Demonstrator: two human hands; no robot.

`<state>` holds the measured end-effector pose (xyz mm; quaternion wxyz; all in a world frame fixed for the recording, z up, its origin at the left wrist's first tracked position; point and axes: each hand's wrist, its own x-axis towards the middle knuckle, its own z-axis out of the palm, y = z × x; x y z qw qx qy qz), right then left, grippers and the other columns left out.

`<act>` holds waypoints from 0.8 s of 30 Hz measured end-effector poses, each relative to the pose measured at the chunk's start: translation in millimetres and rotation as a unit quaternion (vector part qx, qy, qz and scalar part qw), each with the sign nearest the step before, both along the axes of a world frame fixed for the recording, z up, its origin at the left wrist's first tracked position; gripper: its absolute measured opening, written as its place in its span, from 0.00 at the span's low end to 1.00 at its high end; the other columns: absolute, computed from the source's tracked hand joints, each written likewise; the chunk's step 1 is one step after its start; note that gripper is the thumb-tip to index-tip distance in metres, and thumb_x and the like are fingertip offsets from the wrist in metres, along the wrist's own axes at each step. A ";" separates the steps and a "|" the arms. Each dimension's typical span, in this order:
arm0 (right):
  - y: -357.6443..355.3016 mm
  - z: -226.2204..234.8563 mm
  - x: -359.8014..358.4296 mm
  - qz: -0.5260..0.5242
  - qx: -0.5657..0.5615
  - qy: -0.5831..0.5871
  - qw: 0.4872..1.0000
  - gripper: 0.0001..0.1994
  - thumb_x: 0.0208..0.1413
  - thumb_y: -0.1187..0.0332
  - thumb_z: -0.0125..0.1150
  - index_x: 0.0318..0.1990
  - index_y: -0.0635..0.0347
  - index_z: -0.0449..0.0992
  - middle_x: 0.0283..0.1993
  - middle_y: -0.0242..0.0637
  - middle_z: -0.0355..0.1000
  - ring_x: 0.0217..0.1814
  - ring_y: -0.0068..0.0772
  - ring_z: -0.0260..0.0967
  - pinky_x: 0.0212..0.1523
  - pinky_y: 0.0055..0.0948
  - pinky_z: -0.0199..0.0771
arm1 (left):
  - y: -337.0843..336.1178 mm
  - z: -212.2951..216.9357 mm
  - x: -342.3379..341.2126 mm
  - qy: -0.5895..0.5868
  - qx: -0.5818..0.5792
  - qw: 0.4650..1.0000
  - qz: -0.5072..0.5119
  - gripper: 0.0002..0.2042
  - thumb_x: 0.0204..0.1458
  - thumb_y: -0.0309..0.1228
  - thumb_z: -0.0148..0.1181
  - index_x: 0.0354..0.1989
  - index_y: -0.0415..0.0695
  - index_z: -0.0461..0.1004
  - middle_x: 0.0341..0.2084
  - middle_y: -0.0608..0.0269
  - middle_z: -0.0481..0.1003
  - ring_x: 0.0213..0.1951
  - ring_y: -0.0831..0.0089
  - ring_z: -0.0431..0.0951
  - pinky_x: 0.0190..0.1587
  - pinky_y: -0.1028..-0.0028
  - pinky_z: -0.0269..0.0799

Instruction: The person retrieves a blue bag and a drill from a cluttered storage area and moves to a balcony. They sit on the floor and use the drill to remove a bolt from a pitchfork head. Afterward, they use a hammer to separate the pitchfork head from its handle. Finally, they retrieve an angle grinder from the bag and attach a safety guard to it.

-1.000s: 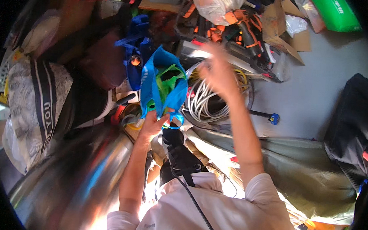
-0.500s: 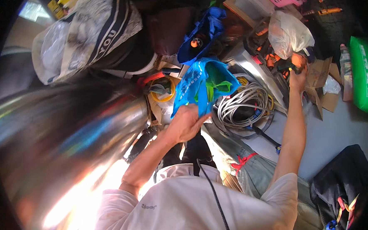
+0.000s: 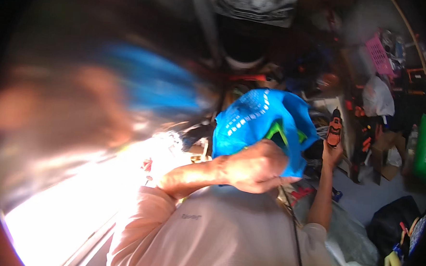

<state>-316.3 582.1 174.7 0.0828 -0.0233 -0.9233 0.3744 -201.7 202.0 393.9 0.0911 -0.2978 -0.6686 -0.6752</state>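
Note:
My left hand (image 3: 254,168) is closed on the rim of a blue plastic bag (image 3: 247,118), held up in front of my chest. Bright green material (image 3: 281,132) shows inside the bag's mouth. Off to the right, my right arm is stretched out, and the right hand (image 3: 332,153) grips an orange-and-black tool that looks like a cordless drill (image 3: 335,131). Its narrow black tip points away from me. The hand is wrapped round its lower part, which is mostly hidden.
Beyond the right hand stand an open cardboard box (image 3: 384,154), a whitish plastic bag (image 3: 378,98), a pink basket (image 3: 380,54) and a green package (image 3: 423,146). A black bag (image 3: 395,222) lies lower right. On the left, a shiny surface (image 3: 70,106) shows smeared blue and tan patches.
My view has swung left. The blue bag has come up closer to me in my left hand. The orange-and-black tool has been lifted away from the tools and whitish bag.

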 end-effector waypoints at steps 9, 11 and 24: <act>-40.7 -108.1 29.7 0.304 -0.036 -0.233 0.923 0.23 0.55 0.59 0.59 0.55 0.63 0.70 0.51 0.55 0.71 0.53 0.49 0.71 0.53 0.42 0.69 | -78.6 30.8 154.7 -0.007 -0.080 0.995 0.051 0.18 0.60 0.34 0.57 0.19 0.35 0.69 0.17 0.47 0.71 0.23 0.48 0.72 0.27 0.59 0.66; -40.2 -136.0 30.6 0.393 -0.193 -0.298 0.848 0.25 0.58 0.61 0.57 0.61 0.64 0.66 0.57 0.54 0.69 0.57 0.45 0.69 0.59 0.40 0.67 | -84.3 26.5 191.8 -0.022 -0.094 0.990 0.106 0.21 0.59 0.35 0.58 0.16 0.36 0.66 0.15 0.47 0.68 0.22 0.47 0.70 0.26 0.57 0.63; -161.0 -35.9 83.3 0.540 0.373 -0.265 0.706 0.22 0.44 0.61 0.62 0.45 0.68 0.76 0.39 0.51 0.76 0.38 0.44 0.76 0.43 0.41 0.74 | -103.0 -34.8 362.4 -0.106 -0.018 0.942 0.318 0.21 0.57 0.36 0.60 0.16 0.36 0.64 0.12 0.45 0.65 0.21 0.43 0.69 0.24 0.55 0.61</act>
